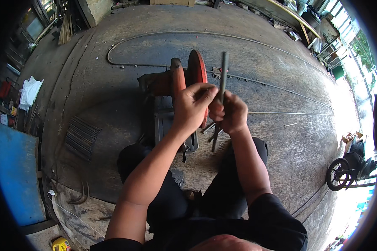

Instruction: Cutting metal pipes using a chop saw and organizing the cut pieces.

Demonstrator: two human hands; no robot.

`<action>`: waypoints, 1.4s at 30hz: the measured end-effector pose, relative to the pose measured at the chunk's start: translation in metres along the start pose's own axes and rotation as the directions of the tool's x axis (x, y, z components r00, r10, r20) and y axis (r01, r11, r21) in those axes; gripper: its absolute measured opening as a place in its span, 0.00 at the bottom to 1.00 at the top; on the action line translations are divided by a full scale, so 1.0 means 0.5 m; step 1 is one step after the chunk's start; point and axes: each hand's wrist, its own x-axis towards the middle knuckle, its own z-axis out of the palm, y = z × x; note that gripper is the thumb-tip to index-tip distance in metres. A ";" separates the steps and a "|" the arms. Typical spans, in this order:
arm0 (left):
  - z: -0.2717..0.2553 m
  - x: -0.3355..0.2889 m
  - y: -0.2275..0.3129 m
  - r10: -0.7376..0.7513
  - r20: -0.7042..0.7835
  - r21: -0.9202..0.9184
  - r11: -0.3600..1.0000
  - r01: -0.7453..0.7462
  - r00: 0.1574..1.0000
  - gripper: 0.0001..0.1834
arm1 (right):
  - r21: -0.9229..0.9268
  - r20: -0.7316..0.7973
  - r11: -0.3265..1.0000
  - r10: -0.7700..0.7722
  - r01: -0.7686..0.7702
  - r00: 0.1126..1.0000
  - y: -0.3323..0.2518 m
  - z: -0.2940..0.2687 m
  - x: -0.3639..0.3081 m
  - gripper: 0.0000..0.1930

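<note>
A short grey metal rod stands nearly upright in front of me, blurred at its lower end. My right hand is closed around its middle. My left hand comes in from the left, thumb and fingers pinched against the same rod beside the right hand. Just behind and left of my hands stands a bench grinder or cut-off machine with an orange-red body and a red disc-shaped part. The left hand partly hides it. A slotted metal base shows below my left wrist.
A row of dark cut rods lies on the floor to the left. A long thin cable or rod loops across the far floor. A blue panel stands at left, a motorbike wheel at right. Short pieces lie near the machine.
</note>
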 end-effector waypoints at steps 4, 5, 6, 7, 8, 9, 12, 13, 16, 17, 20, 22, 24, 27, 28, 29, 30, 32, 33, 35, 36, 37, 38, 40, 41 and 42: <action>-0.032 0.017 -0.012 -0.248 -0.044 -0.053 0.968 0.245 0.968 0.11 | 0.502 -0.134 0.832 -0.197 0.238 0.971 -0.022 -0.002 0.019 0.12; -0.032 0.015 -0.005 -0.237 0.010 -0.053 0.970 0.238 0.971 0.11 | 0.533 -0.088 0.813 -0.220 0.233 0.972 -0.031 -0.011 0.019 0.12; -0.032 0.013 -0.002 -0.225 0.063 -0.054 0.972 0.229 0.972 0.11 | 0.529 -0.092 0.816 -0.220 0.235 0.971 -0.037 -0.022 0.020 0.12; -0.028 0.011 0.000 -0.223 0.065 -0.061 0.972 0.227 0.973 0.11 | 0.589 -0.189 0.754 -0.222 0.291 0.957 -0.046 -0.033 0.022 0.12; -0.025 0.007 -0.001 -0.275 0.121 -0.074 0.956 0.285 0.954 0.14 | 0.639 -0.285 0.685 -0.213 0.351 0.935 -0.052 -0.052 0.023 0.12; -0.022 0.003 -0.001 -0.323 0.176 -0.084 0.936 0.341 0.930 0.16 | 0.694 -0.165 0.665 -0.226 0.276 0.960 -0.058 -0.099 0.018 0.12; -0.007 -0.007 -0.030 -0.135 0.214 -0.186 0.967 0.176 0.968 0.20 | 0.666 -0.379 0.624 -0.187 0.408 0.906 -0.064 -0.103 0.025 0.13; -0.005 -0.007 -0.037 -0.091 0.191 -0.202 0.971 0.130 0.977 0.23 | 0.672 -0.373 0.626 -0.178 0.397 0.911 -0.060 -0.099 0.029 0.13; -0.001 -0.005 -0.044 -0.036 0.054 -0.307 0.950 0.051 0.998 0.21 | 0.565 -0.377 0.713 -0.224 0.415 0.899 -0.045 -0.080 0.030 0.13; 0.001 -0.004 -0.036 -0.039 0.034 -0.305 0.951 0.047 0.999 0.16 | 0.517 -0.373 0.739 -0.261 0.433 0.890 -0.040 -0.079 0.032 0.14; 0.001 -0.002 -0.036 0.033 -0.001 -0.282 0.959 -0.032 0.999 0.11 | 0.451 -0.355 0.807 -0.229 0.381 0.906 -0.036 -0.074 0.033 0.16; 0.003 -0.001 -0.036 0.026 -0.047 -0.277 0.960 -0.038 0.999 0.08 | 0.443 -0.289 0.825 -0.239 0.350 0.927 -0.030 -0.074 0.033 0.18; 0.000 0.001 -0.037 0.032 -0.106 -0.336 0.939 -0.066 0.994 0.08 | 0.340 -0.284 0.869 -0.268 0.358 0.921 -0.025 -0.055 0.032 0.18; -0.004 0.002 -0.023 -0.014 -0.186 -0.352 0.934 -0.053 0.982 0.08 | 0.234 -0.340 0.895 -0.290 0.379 0.895 -0.013 -0.018 0.033 0.19; -0.005 0.004 -0.019 -0.037 -0.203 -0.373 0.927 -0.043 0.979 0.08 | 0.183 -0.355 0.904 -0.305 0.386 0.883 -0.011 -0.014 0.035 0.18; -0.004 0.005 -0.015 -0.035 -0.206 -0.372 0.927 -0.045 0.978 0.08 | 0.185 -0.353 0.905 -0.303 0.384 0.885 -0.010 -0.016 0.036 0.18; -0.002 0.005 -0.013 -0.066 -0.226 -0.409 0.912 -0.033 0.972 0.09 | 0.145 -0.343 0.916 -0.309 0.375 0.887 -0.011 -0.020 0.036 0.17; -0.003 0.009 -0.011 -0.098 -0.237 -0.443 0.896 -0.017 0.967 0.11 | 0.105 -0.333 0.921 -0.322 0.374 0.886 -0.012 -0.021 0.036 0.17; -0.007 0.011 -0.013 -0.097 -0.238 -0.482 0.876 -0.031 0.966 0.11 | 0.024 -0.319 0.929 -0.342 0.369 0.884 -0.010 -0.020 0.036 0.17; -0.009 0.019 -0.022 -0.150 -0.265 -0.584 0.811 -0.035 0.952 0.13 | -0.089 -0.339 0.924 -0.380 0.373 0.861 -0.008 -0.011 0.034 0.18; -0.021 0.020 -0.023 -0.160 -0.278 -0.566 0.824 -0.027 0.947 0.14 | -0.158 -0.369 0.912 -0.411 0.380 0.834 0.001 0.003 0.038 0.16; -0.026 0.019 -0.016 -0.154 -0.263 -0.558 0.830 -0.020 0.952 0.14 | -0.192 -0.367 0.903 -0.428 0.384 0.826 0.006 0.010 0.038 0.15; -0.033 0.016 -0.003 -0.143 -0.257 -0.544 0.839 -0.021 0.956 0.15 | -0.218 -0.361 0.898 -0.438 0.382 0.823 0.012 0.016 0.040 0.15; -0.046 0.011 0.010 -0.189 -0.271 -0.561 0.828 0.005 0.944 0.16 | -0.248 -0.297 0.873 -0.481 0.420 0.825 0.026 0.023 0.044 0.14; -0.047 0.015 0.009 -0.232 -0.275 -0.581 0.813 0.031 0.933 0.16 | -0.288 -0.278 0.851 -0.513 0.439 0.812 0.026 0.023 0.045 0.15; -0.046 0.019 0.007 -0.266 -0.285 -0.593 0.804 0.048 0.921 0.15 | -0.324 -0.301 0.831 -0.543 0.452 0.784 0.026 0.030 0.044 0.13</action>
